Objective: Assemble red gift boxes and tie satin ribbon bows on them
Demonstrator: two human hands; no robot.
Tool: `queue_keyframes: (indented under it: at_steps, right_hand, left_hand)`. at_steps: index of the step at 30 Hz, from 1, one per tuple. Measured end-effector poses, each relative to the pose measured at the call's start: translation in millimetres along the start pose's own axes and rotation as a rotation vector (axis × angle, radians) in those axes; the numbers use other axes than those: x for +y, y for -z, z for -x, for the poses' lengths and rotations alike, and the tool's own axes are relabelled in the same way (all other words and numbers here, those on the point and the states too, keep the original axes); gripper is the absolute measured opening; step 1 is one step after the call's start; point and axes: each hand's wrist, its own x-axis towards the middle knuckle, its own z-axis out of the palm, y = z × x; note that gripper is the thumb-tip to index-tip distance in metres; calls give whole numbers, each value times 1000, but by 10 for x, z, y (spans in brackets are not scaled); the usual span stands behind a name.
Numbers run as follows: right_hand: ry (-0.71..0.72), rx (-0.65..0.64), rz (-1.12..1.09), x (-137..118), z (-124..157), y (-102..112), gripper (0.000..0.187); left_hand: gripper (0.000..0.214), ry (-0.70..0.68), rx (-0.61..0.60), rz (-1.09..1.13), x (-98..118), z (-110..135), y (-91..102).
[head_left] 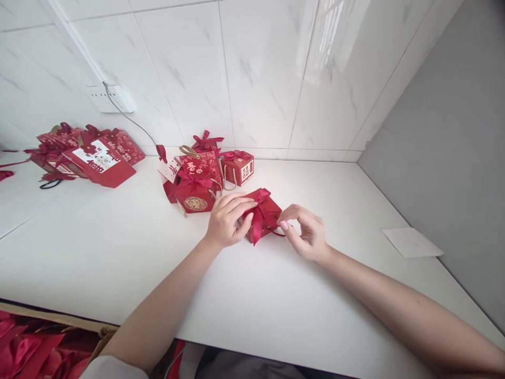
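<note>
A small red gift box [272,202] with a crimson ribbon bow [261,208] tied on top sits on the white table in front of me. My left hand [229,220] grips its left side, fingers lying over the top edge and thumb close to the bow. At the box's right side is my right hand [305,231], its thumb and index finger pinched near the corner. A thin dark red cord [279,233] runs out just below those fingertips. Whatever the pinch holds is too small to make out.
Behind my left hand stand a red box with a gold emblem [196,203] and a small box with a white label [247,171]. More red boxes [112,176] lie far left. A white paper [412,242] lies right. Lower left, a carton [51,315] holds red ribboned items.
</note>
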Motion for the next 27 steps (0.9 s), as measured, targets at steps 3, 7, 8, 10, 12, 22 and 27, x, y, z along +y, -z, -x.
queue_keyframes:
  at_steps: [3, 7, 8, 10, 12, 22, 27]
  right_hand:
    - [195, -120, 51, -13, 7, -10, 12]
    - [323, -167, 121, -8, 16, -18, 13]
    - [328, -170, 134, -12, 25, -21, 13]
    - [310, -175, 148, -33, 43, -27, 17]
    - [182, -153, 137, -64, 49, -27, 25]
    - [-1050, -405, -43, 66, -240, 189, 64]
    - [-1085, -583, -339, 145, -190, 177, 45]
  left_hand:
    - [29, -38, -7, -24, -22, 8, -2]
    - [27, -37, -1, -1, -58, 17, -17]
    - [27, -29, -5, 11, -64, 17, -21]
    - [25, -11, -21, 36, -72, 17, -27]
    - [25, 6, -38, 61, -72, 14, -27]
    - [27, 61, -73, 132, -54, 11, -9]
    - [25, 43, -77, 116, -57, 12, -9]
